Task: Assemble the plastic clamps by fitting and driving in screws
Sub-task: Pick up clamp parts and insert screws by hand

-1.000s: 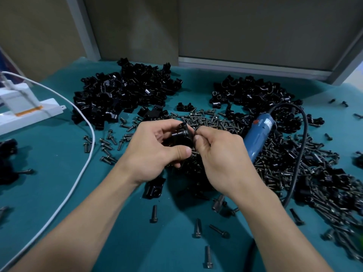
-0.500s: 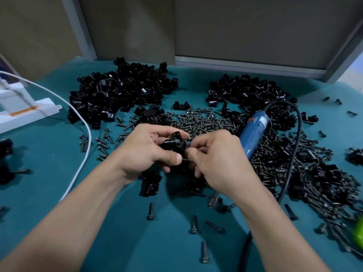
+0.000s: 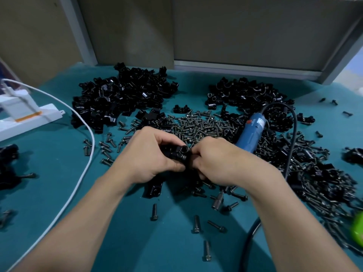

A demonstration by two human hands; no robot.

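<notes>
My left hand [image 3: 149, 160] grips a black plastic clamp [image 3: 176, 153] above the teal table, thumb under it and fingers curled over its top. A screw head shows at the clamp's right end. My right hand [image 3: 218, 163] meets the clamp from the right, fingers curled and pinching at that end; what they pinch is hidden. A heap of dark screws [image 3: 198, 124] lies just behind the hands. The blue electric screwdriver [image 3: 251, 132] lies on the table to the right of my right hand, its bit end hidden under my wrist.
Two piles of black clamp parts sit at the back: one at the left [image 3: 121, 97], one at the right [image 3: 247, 95]. Mixed screws and clamps [image 3: 318, 179] spread along the right. A white cable [image 3: 84, 173] and white power strip [image 3: 29, 118] lie left. Loose screws [image 3: 196, 224] lie near me.
Both hands have sunk a little toward the table and closed tighter round the clamp. The right hand's fingers have curled further onto its right end.
</notes>
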